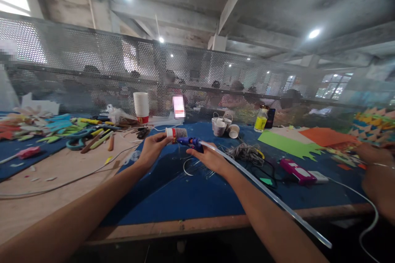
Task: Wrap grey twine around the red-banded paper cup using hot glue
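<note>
My left hand (pixel 154 148) pinches a small paper cup (pixel 180 132), tipped on its side above the blue mat (pixel 160 197). My right hand (pixel 208 157) is wrapped round a blue glue gun (pixel 189 142), its nozzle touching or very close to the cup's rim. A long clear glue stick (pixel 265 189) runs from the gun's back, over my right forearm and past the table edge. Beyond my hands, several small cups (pixel 219 126) stand in a group, some with handles, and another cup (pixel 233 131) lies on its side.
Left are scissors (pixel 79 139), craft knives and paper scraps (pixel 60 125). A stack of paper cups (pixel 141 106) stands behind. Right lie a tangle of grey cord (pixel 247 151), a magenta power strip (pixel 298 171), a yellow bottle (pixel 261 120) and green paper (pixel 288 144). Another person's hand (pixel 375 154) is far right.
</note>
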Demonstrator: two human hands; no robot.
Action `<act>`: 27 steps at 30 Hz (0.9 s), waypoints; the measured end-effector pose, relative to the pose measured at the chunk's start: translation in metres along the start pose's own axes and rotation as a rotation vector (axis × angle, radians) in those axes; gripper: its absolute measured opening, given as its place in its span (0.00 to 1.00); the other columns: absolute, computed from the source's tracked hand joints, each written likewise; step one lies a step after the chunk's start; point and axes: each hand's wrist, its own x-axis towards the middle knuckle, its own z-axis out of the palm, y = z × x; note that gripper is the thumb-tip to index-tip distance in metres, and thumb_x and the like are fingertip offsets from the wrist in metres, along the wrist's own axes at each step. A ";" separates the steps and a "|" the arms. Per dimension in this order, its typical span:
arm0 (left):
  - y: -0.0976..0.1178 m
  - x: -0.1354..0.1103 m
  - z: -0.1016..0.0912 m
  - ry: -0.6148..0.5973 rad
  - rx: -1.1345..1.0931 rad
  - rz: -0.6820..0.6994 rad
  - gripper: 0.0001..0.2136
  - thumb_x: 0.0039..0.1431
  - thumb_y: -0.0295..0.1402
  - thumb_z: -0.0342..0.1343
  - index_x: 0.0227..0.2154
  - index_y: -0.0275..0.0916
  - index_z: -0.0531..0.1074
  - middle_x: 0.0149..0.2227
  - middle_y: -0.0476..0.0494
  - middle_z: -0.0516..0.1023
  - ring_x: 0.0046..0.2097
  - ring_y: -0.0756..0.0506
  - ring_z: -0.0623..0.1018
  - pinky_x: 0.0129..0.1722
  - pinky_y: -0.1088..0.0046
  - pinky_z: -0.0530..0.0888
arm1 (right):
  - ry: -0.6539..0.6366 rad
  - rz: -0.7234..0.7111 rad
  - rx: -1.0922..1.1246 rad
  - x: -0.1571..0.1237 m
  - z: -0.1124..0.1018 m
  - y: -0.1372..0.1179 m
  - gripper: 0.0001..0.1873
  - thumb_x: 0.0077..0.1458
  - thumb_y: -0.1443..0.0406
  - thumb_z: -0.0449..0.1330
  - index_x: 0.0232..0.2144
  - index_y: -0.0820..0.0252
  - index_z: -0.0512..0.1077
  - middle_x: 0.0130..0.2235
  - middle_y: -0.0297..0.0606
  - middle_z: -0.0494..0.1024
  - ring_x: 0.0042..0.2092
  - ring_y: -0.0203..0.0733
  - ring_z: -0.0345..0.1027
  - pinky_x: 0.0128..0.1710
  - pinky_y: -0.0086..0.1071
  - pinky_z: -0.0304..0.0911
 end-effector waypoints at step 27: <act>-0.002 0.001 -0.001 0.014 0.035 0.004 0.14 0.47 0.41 0.64 0.32 0.37 0.81 0.23 0.50 0.74 0.25 0.50 0.65 0.25 0.76 0.59 | -0.017 -0.006 0.012 -0.001 -0.003 -0.002 0.24 0.57 0.45 0.55 0.40 0.56 0.75 0.31 0.33 0.76 0.33 0.39 0.66 0.32 0.28 0.54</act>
